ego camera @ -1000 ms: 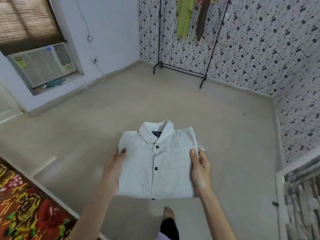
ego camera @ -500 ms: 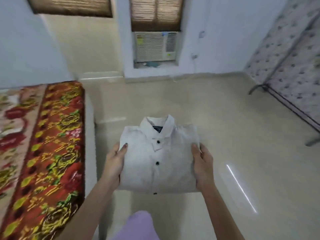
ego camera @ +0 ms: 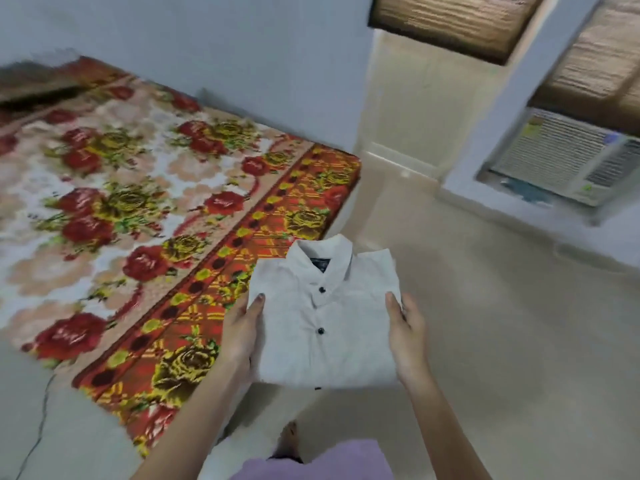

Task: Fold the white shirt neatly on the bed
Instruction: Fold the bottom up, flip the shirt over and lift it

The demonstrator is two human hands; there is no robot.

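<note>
1. Head view: white shirt [ego camera: 323, 317] is folded into a compact rectangle, collar at the far end, button placket facing up, two dark buttons visible on the front and a third at the near edge
2. Shirt is held in the air, flat and roughly level, above the floor [ego camera: 519, 323]; its far-left corner overlaps the near-right edge of the bed [ego camera: 145, 216] in the picture, but I cannot tell whether it is truly over the mattress
3. Left hand [ego camera: 240, 336] clamps the shirt's left edge, thumb lying on top of the fabric, remaining fingers hidden under it
4. Right hand [ego camera: 405, 337] clamps the shirt's right edge the same way, thumb on top, other fingers out of sight beneath
5. Hands are apart, separated by the width of the folded shirt
6. Bed lies to the left, covered with a floral bedspread: red roses on a pale centre, orange-red border with yellow flowers along the right side
7. Window air conditioner [ego camera: 568, 161] sits low in the far-right wall, with bamboo blinds [ego camera: 450, 19] above it
8. One bare foot [ego camera: 289, 439] shows on the floor below the shirt, beside lilac clothing at the near edge of view
9. Frame is motion-blurred, especially over the bed
</note>
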